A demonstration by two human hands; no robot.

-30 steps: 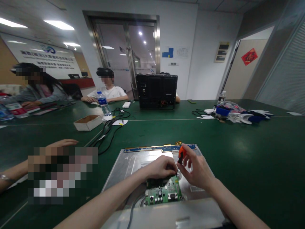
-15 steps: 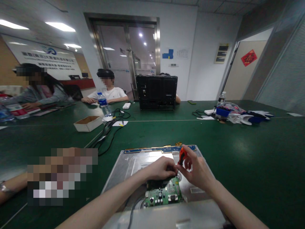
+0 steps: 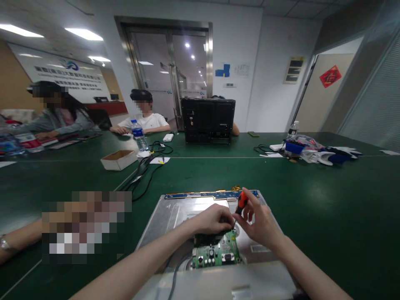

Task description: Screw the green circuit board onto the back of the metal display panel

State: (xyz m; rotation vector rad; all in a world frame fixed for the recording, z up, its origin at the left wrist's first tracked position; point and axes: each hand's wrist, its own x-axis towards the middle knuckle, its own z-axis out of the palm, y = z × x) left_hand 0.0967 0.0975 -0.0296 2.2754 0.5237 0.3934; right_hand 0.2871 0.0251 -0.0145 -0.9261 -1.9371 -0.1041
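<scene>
Orange-handled screwdriver point(image 3: 241, 203) is pinched in the right hand point(image 3: 261, 225), its tip down at the far edge of the green circuit board point(image 3: 218, 252) on the metal panel point(image 3: 168, 216). The left hand point(image 3: 214, 219) curls over the board beside the tip; whether it grips anything is hidden. Since a second ago the handle has leaned slightly and neither hand has left that spot, so the work stays there.

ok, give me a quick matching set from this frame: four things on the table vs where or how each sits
1 screwdriver
2 circuit board
3 cardboard box
4 water bottle

A upright, blue label
B held in the right hand
C open, left of the black cables
D on the metal panel, near edge

Pairs: 1-B, 2-D, 3-C, 4-A
</scene>
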